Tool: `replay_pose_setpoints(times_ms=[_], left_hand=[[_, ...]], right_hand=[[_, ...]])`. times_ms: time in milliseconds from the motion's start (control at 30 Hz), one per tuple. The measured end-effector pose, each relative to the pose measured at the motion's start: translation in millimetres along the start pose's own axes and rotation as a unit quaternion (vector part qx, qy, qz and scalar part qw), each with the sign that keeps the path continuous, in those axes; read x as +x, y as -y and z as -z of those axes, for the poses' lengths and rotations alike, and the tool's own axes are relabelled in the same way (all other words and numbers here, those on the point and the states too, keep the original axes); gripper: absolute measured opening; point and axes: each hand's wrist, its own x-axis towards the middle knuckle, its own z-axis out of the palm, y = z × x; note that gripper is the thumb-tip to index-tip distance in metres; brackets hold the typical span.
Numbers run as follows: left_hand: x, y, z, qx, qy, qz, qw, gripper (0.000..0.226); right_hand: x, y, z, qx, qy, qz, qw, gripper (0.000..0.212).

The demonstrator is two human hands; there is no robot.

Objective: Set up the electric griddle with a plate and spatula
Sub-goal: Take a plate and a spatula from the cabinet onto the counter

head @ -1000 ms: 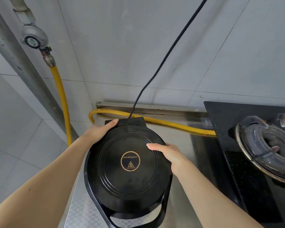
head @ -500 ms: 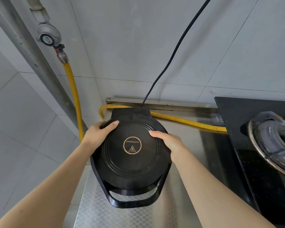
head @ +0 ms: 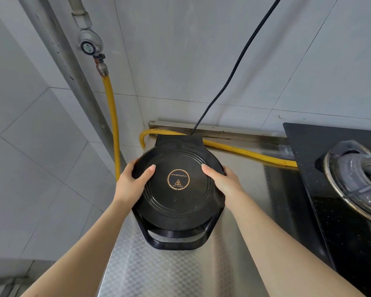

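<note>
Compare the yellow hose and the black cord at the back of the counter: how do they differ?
The yellow hose looks ribbed and thick; the black cord is smooth and thinner. The hose drops from a wall valve and runs along the counter's back edge toward the stove; the cord rises up the wall from behind the griddle and out of frame. Both pass behind the griddle.

Head view: looks steeply down, close over countertop [head: 169, 273], facing wall.
</note>
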Motion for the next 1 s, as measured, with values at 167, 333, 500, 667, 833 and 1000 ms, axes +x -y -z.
replay_pose_setpoints(times_ms=[167, 333, 500, 667, 833, 1000], left_hand=[[-7.2, 1.2, 0.9, -0.008, -0.008, 0.005, 1.0, 0.066], [-14.4, 6.1, 5.5, -0.011, -0.013, 0.005, 1.0, 0.064], [-17.3, 6.1, 6.1, -0.008, -0.019, 0.011, 1.0, 0.064], [-17.6, 5.8, 6.2, -0.009, -0.021, 0.017, 1.0, 0.068], [-18.7, 10.9, 7.2, 0.01, -0.019, -0.005, 1.0, 0.072], [-35.8, 4.3, 3.3, 0.099, -0.109, -0.138, 0.979, 0.063]], right_hand=[[-6.0, -4.9, -2.1, 0.005, -0.005, 0.008, 1.0, 0.077], [-10.9, -9.8, -2.9, 0.003, 0.002, 0.001, 1.0, 0.075], [-12.8, -11.1, -3.3, -0.005, 0.002, 0.003, 1.0, 0.074], [-15.6, -7.2, -4.4, -0.041, -0.006, 0.001, 0.999, 0.075], [-26.9, -7.8, -1.2, -0.097, -0.058, 0.076, 0.991, 0.077], [-45.3, -16.2, 14.5, -0.121, -0.147, 0.144, 0.971, 0.054]])
